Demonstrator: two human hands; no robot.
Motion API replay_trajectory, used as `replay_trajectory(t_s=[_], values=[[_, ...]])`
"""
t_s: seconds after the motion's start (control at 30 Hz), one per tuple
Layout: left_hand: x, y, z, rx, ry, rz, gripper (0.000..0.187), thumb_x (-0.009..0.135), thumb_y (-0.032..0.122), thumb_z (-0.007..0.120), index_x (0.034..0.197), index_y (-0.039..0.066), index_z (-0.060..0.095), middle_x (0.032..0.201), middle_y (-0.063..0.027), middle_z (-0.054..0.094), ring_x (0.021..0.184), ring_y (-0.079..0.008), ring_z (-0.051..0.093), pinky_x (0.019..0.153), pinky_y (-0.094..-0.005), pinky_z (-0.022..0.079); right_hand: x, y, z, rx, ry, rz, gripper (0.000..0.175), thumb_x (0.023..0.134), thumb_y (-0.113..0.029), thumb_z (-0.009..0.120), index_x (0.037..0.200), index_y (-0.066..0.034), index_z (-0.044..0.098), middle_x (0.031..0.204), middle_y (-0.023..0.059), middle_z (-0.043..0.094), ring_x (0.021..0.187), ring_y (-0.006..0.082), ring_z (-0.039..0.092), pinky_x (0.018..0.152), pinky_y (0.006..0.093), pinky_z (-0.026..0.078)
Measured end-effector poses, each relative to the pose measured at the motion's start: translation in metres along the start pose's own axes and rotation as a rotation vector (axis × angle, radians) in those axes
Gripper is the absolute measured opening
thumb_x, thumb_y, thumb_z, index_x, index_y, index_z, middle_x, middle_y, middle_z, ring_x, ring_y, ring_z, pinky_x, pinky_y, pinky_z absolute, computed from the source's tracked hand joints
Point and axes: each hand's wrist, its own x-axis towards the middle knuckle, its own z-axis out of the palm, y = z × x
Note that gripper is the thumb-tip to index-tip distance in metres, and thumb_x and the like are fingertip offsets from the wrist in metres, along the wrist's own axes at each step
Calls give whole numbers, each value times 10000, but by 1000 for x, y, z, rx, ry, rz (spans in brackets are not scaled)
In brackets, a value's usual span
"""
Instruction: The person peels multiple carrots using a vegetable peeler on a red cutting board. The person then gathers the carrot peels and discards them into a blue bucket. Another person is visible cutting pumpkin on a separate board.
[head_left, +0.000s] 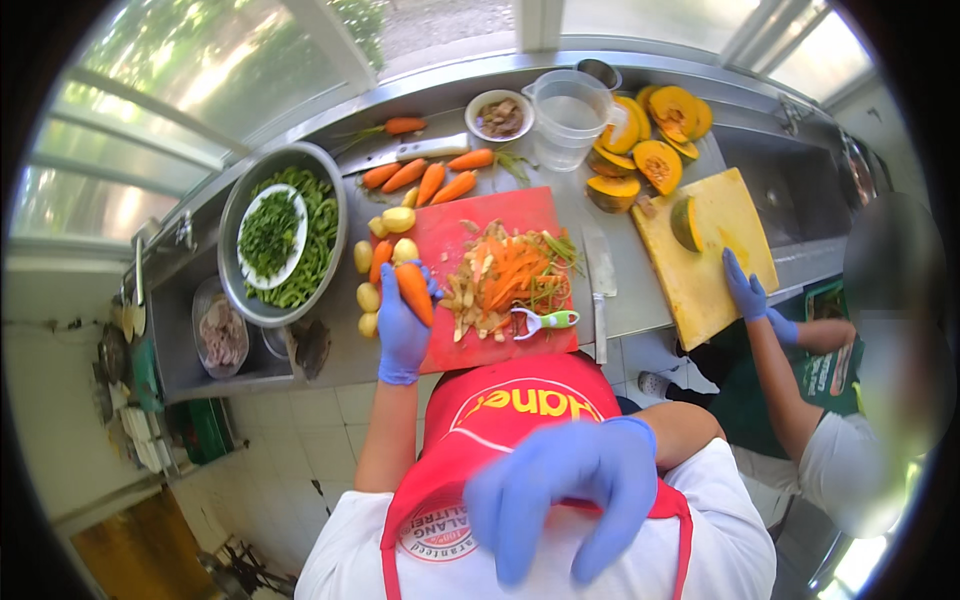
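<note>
My left hand (403, 322), in a blue glove, holds a peeled carrot (414, 292) at the left edge of the red cutting board (525, 206). My right hand (566, 491), gloved too, is raised close to the camera in front of my chest, blurred, with fingers spread and nothing seen in it. On the board lie a heap of carrot and potato peelings (502, 270) and a peeler with a green and white handle (556, 319). Peeled potatoes (398, 219) and another carrot (381, 259) rest along the board's left side. Right of the board lies a knife (599, 262).
Behind the board are unpeeled carrots (431, 182), a large knife (431, 148), a bowl of meat (500, 116) and a clear pitcher (566, 120). A metal basin of greens (339, 225) stands left. At right, a co-worker's gloved hands are by a yellow board (720, 225) with squash (686, 223).
</note>
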Motion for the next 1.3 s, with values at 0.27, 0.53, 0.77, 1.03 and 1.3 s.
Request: replay_trajectory(t_s=[0.27, 0.53, 0.77, 1.03, 1.3], values=[[-9, 8, 8, -23, -14, -2, 554, 1163, 582, 424, 1228, 58, 591, 1013, -49, 602, 893, -178, 569, 847, -333, 492, -20, 21, -48, 131, 718, 11, 725, 1102, -576, 438, 1487, 28, 547, 982, 68, 581, 802, 164, 524, 786, 370, 447], [-10, 13, -1, -1, -31, -14, 563, 1152, 584, 452, 1260, 45, 576, 1029, -58, 577, 908, -186, 553, 890, -353, 488, -81, 23, -106, -791, 434, 523, 606, 1073, -453, 639, 1496, -19, 643, 1032, 80, 595, 1093, 225, 589, 987, 337, 466], [-6, 12, -9, 1, 15, -24, 575, 1155, 587, 437, 1281, 43, 573, 1042, -62, 586, 921, -193, 556, 895, -358, 489, -145, 15, -117, -1090, 236, 1134, 567, 1047, -450, 700, 1487, -91, 688, 1128, 119, 592, 1136, 273, 553, 1048, 385, 459], [2, 15, -11, -16, -26, -39, 567, 1157, 590, 428, 1272, 54, 574, 1028, -53, 572, 903, -188, 545, 889, -355, 480, -113, -34, -93, -1174, 403, 818, 298, 984, -242, 773, 1182, -19, 774, 988, 107, 661, 957, 280, 640, 910, 390, 513], [4, 18, 6, 7, -36, -39, 543, 1148, 594, 456, 1229, 71, 577, 1010, -42, 558, 879, -176, 528, 871, -345, 469, -8, -16, -2, -122, -158, 98, 360, 987, -162, 807, 1258, 68, 751, 1134, 180, 715, 946, 322, 649, 844, 427, 490]])
